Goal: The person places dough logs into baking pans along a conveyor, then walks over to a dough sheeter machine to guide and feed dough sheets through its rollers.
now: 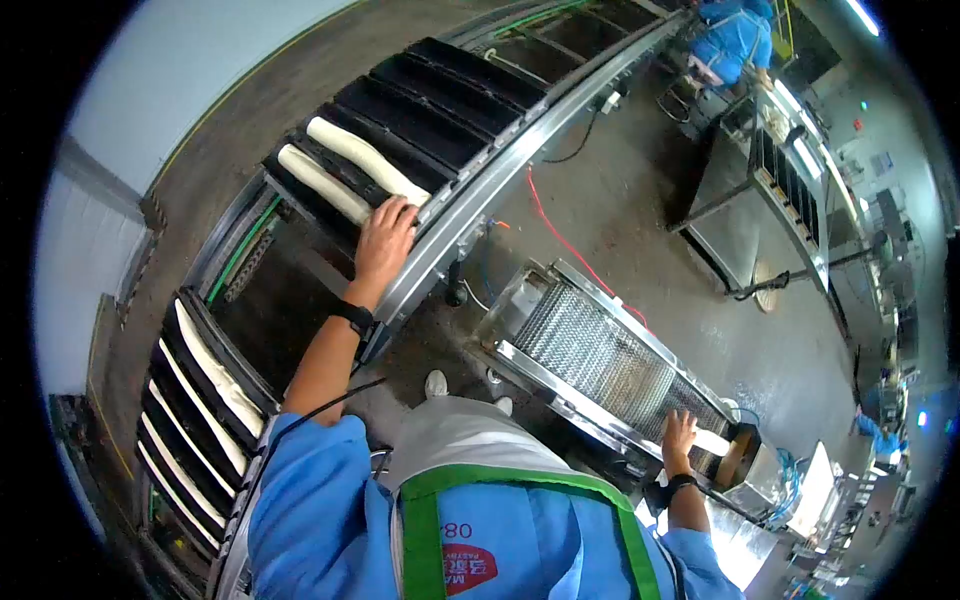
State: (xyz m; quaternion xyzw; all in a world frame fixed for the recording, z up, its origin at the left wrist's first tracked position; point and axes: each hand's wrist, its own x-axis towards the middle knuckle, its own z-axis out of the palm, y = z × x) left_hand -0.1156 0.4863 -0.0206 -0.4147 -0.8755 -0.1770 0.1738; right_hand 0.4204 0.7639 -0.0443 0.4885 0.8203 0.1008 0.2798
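My left hand (385, 238) rests at the near end of a long pale dough strip (325, 184) in a black slotted tray (425, 100). Its fingers are stretched out over the strip's end and the tray edge. A second dough strip (366, 160) lies in the neighbouring slot, its near end close to my fingertips. Off to the right, my right hand (679, 436) is over a metal mesh belt (600, 345), fingers extended. Beside those fingers lies a short white dough piece (711, 443); whether they touch it, I cannot tell.
Another black tray (215, 400) with several dough strips sits lower left on the same conveyor (480, 185). A red hose (560, 235) crosses the floor. A person in blue (735, 45) works at the far top right, near a metal table (725, 195).
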